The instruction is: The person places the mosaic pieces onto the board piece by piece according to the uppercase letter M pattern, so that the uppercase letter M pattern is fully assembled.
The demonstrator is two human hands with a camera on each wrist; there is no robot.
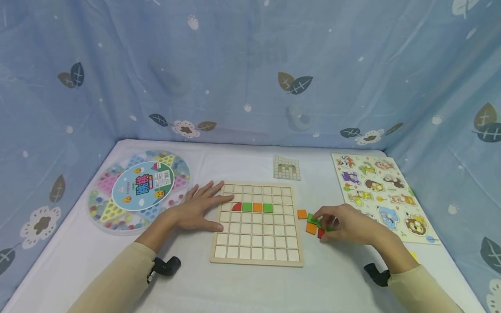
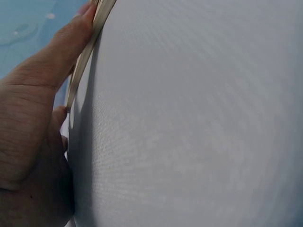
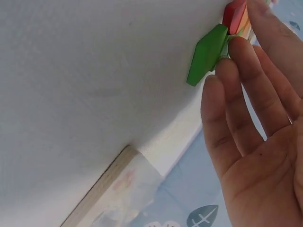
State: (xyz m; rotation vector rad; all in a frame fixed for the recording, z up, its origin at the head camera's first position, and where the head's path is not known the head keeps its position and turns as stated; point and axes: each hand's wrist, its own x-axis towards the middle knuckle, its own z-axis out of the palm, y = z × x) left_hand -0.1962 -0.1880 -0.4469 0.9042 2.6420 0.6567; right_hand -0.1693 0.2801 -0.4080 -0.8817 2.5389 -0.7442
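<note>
On left edge of grid board (image 1: 257, 240): left hand (image 1: 198, 211), fingers spread; right hand (image 1: 348, 224) at loose tiles (image 1: 311, 228), can't tell if gripping

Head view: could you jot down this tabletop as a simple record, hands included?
Centre: wooden grid board
Row in it, left to right: red tile, green tile, orange tile, second green tile
Loose tiles: orange, green and red, right of the board
Left hand: rests at the board's left edge
Right hand: at the loose tiles; whether it grips one is unclear
Behind board: small pattern card
Far left: round game box
Far right: animal puzzle
</note>
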